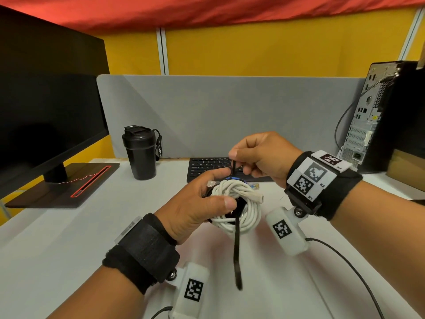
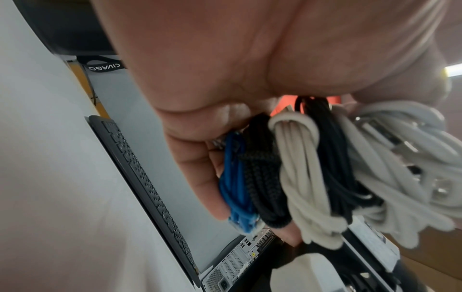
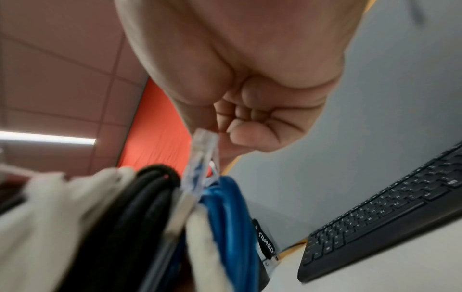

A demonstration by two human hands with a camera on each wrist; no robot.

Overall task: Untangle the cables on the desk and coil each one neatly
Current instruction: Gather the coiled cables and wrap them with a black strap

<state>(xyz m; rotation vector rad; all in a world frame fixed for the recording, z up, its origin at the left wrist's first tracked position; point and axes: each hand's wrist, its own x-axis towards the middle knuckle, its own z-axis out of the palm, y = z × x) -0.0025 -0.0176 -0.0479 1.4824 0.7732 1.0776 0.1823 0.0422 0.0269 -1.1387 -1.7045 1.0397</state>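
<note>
Head cam: left hand (image 1: 193, 210) is wrapped around a bundle of coiled cables (image 1: 239, 203) held above the white desk (image 1: 69, 249), thumb clamped over the white loops. Right hand (image 1: 259, 157) pinches the top of a thin black strap (image 1: 236, 249) that runs down through the coil and dangles below it. Keyboard (image 1: 207, 165), black tumbler (image 1: 139, 153) and monitor (image 1: 46, 111) sit further back

Left wrist cam: fingers curled round the stack, blue cable (image 2: 235, 183), braided black cable (image 2: 265, 177) and white cable (image 2: 300, 177) side by side

Right wrist cam: fingers (image 3: 252, 136) curled tight; the strap isn't visible here, just a clear network plug (image 3: 200, 158) poking up from the blue coil
</note>
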